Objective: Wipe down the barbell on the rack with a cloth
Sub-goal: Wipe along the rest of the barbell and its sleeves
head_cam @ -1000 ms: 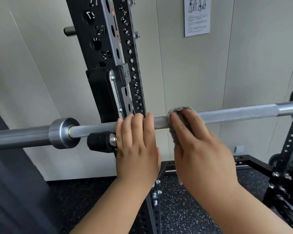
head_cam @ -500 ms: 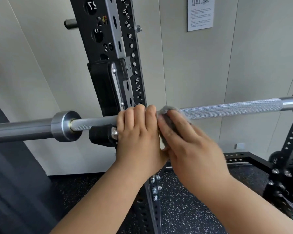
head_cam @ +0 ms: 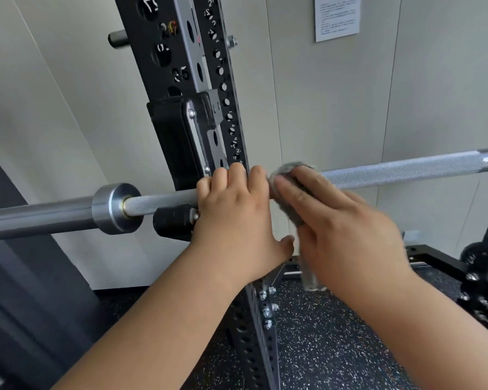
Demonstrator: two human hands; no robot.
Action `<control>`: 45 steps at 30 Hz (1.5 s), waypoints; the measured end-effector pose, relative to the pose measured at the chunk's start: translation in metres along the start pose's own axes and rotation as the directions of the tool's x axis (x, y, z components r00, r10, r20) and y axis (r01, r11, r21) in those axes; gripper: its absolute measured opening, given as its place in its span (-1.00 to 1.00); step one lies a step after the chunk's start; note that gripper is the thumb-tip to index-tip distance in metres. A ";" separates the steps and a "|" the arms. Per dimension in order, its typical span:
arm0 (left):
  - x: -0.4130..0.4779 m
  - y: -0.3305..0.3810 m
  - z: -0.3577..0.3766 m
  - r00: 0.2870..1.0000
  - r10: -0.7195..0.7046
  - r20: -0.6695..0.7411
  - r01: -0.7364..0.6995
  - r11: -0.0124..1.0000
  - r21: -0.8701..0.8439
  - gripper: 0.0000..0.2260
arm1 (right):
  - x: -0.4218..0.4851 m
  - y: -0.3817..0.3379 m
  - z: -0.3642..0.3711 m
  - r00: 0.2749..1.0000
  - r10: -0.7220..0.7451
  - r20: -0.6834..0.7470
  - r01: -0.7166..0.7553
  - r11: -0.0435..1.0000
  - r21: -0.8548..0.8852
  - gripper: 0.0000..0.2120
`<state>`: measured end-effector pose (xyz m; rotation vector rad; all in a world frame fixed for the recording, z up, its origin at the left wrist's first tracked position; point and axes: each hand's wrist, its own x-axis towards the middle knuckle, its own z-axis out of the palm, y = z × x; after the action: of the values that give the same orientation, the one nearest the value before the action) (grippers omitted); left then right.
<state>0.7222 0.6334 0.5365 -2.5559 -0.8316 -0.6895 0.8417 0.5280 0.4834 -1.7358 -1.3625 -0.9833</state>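
The left hand [head_cam: 237, 218] is gripping the barbell [head_cam: 400, 168] beside the rack upright [head_cam: 197, 66] — the right hand [head_cam: 341, 229] is clasping a grey cloth [head_cam: 289, 171] around the bar.

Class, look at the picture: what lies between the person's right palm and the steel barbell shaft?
In the head view, a grey fuzzy cloth lies wrapped over the knurled steel barbell under the right hand.

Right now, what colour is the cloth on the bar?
Grey, a fuzzy cloth wrapped over the knurled steel barbell; head view.
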 end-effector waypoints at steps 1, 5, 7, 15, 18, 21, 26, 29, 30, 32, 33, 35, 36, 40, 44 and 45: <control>0.001 -0.002 -0.003 0.998 0.011 0.058 -0.012 1.000 0.007 -0.24 | -0.003 0.006 -0.006 0.998 0.036 -0.045 -0.036 0.999 0.003 -0.60; 0.008 -0.004 -0.018 0.978 0.069 0.195 -0.081 0.995 0.051 -0.24 | -0.009 0.021 -0.017 0.980 0.147 -0.136 -0.149 0.989 -0.005 -0.67; 0.011 -0.007 -0.023 0.970 0.087 0.225 -0.098 0.994 0.038 -0.29 | -0.009 0.009 -0.008 0.991 0.095 -0.092 -0.100 0.993 -0.054 -0.54; -0.017 -0.020 -0.023 0.998 0.049 0.029 -0.054 0.966 0.255 -0.41 | -0.012 0.002 -0.005 0.993 0.107 -0.043 -0.110 0.992 -0.067 -0.47; -0.012 -0.017 -0.007 0.999 0.044 0.029 -0.051 0.947 0.317 -0.48 | -0.014 -0.010 0.005 0.997 0.066 0.032 -0.063 0.994 -0.091 -0.40; -0.005 -0.019 -0.011 0.995 0.091 0.046 -0.100 0.951 0.293 -0.43 | -0.007 -0.030 0.025 0.985 -0.002 0.171 -0.001 1.000 0.016 -0.32; 0.003 -0.037 -0.037 0.976 0.141 0.164 -0.159 0.983 0.096 -0.48 | -0.009 -0.010 0.005 0.995 -0.011 0.102 0.018 0.998 -0.065 -0.37; 0.008 -0.040 -0.046 0.959 0.143 0.246 -0.133 0.989 -0.058 -0.55 | -0.013 0.001 -0.003 0.993 0.105 -0.044 -0.108 0.991 -0.075 -0.45; 0.011 -0.040 -0.048 0.956 0.142 0.258 -0.119 0.988 -0.102 -0.56 | -0.013 -0.003 0.001 0.994 0.099 -0.034 -0.102 0.991 -0.089 -0.43; 0.015 -0.045 -0.050 0.951 0.127 0.284 -0.074 0.979 -0.188 -0.56 | -0.012 -0.017 0.016 0.994 0.027 0.104 -0.020 0.998 -0.064 -0.37; 0.017 -0.046 -0.050 0.949 0.124 0.290 -0.058 0.972 -0.227 -0.56 | -0.011 -0.019 0.020 0.984 -0.014 0.178 0.023 0.999 -0.048 -0.34; 0.016 -0.049 -0.050 0.949 0.124 0.289 -0.046 0.964 -0.262 -0.59 | -0.008 -0.015 0.015 0.981 -0.051 0.187 0.058 0.998 -0.032 -0.30; 0.016 -0.050 -0.049 0.953 0.125 0.276 -0.052 0.964 -0.259 -0.59 | -0.008 -0.010 0.008 0.989 -0.033 0.145 0.038 0.999 -0.036 -0.31; 0.018 -0.049 -0.042 0.967 0.072 0.243 -0.006 0.964 -0.265 -0.62 | -0.015 0.007 -0.008 0.991 0.115 -0.070 -0.118 0.992 -0.051 -0.49; 0.019 -0.044 -0.041 0.978 0.022 0.208 0.032 0.967 -0.254 -0.69 | -0.020 -0.016 0.018 0.998 0.038 0.040 -0.038 0.999 -0.003 -0.43; 0.018 -0.043 -0.041 0.982 0.015 0.188 0.032 0.969 -0.244 -0.70 | -0.021 -0.018 0.020 0.996 0.004 0.089 -0.004 1.000 0.003 -0.40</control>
<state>0.6941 0.6548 0.5880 -2.8795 -0.8647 -0.5918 0.8238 0.5401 0.4571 -1.7980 -1.4149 -0.9108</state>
